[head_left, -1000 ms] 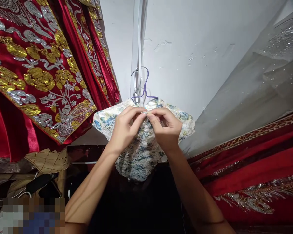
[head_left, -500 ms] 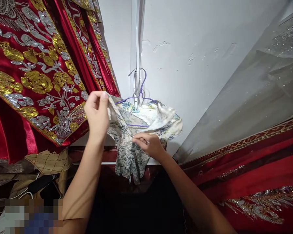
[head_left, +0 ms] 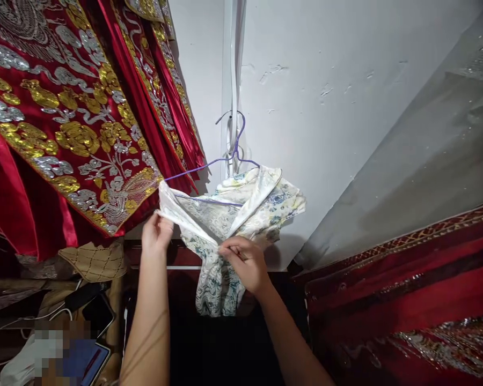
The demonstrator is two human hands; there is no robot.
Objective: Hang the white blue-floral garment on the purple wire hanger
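Observation:
A small white garment (head_left: 241, 214) with a blue and yellow floral print hangs half off a purple wire hanger (head_left: 229, 155) hooked on a white strip on the wall. The hanger's left arm is bare. My left hand (head_left: 156, 233) pinches the garment's left edge and holds it out to the side. My right hand (head_left: 243, 262) grips the bunched middle of the fabric lower down. The rest of the garment droops below my right hand.
Red garments (head_left: 64, 118) with gold and silver embroidery hang at the left. A clear plastic cover (head_left: 426, 145) lies over more red embroidered cloth (head_left: 406, 289) at the right. A tan quilted piece (head_left: 94, 260), cables and a phone (head_left: 96, 313) sit at the lower left.
My hands left the collar. The left hand pulled the garment's left side off the hanger and moved down; the right hand dropped to the fabric's middle.

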